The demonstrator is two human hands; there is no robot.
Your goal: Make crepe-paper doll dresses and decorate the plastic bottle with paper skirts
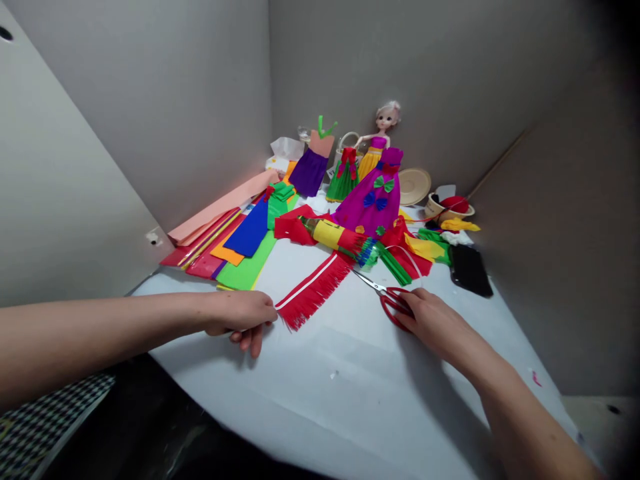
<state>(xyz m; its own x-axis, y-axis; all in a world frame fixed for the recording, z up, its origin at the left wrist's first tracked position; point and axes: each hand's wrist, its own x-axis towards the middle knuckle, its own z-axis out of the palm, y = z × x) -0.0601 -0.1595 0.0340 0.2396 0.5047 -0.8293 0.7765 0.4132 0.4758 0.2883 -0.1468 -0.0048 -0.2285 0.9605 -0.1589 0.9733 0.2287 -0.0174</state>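
Observation:
My left hand (247, 317) pinches the near end of a red fringed paper strip (317, 293), which has a white band of tape along its upper edge. The strip's far end lies by a bottle (330, 235) on its side, wrapped in yellow and red paper with blue and green fringe at one end. In my right hand (430, 313) are red-handled scissors (393, 297), fingers round the handles. Their blades look nearly closed and point toward the strip's far end, slightly apart from it. A thin white strip (413, 260) curves above the scissors.
Coloured crepe paper sheets (250, 230) are stacked at left. Behind stand a doll (387, 127), a purple paper dress (375, 193) and smaller paper dresses. A bowl (450, 208) with a red ball, a round lid (415, 185) and a black phone (470, 270) lie at right. Grey panels enclose the table.

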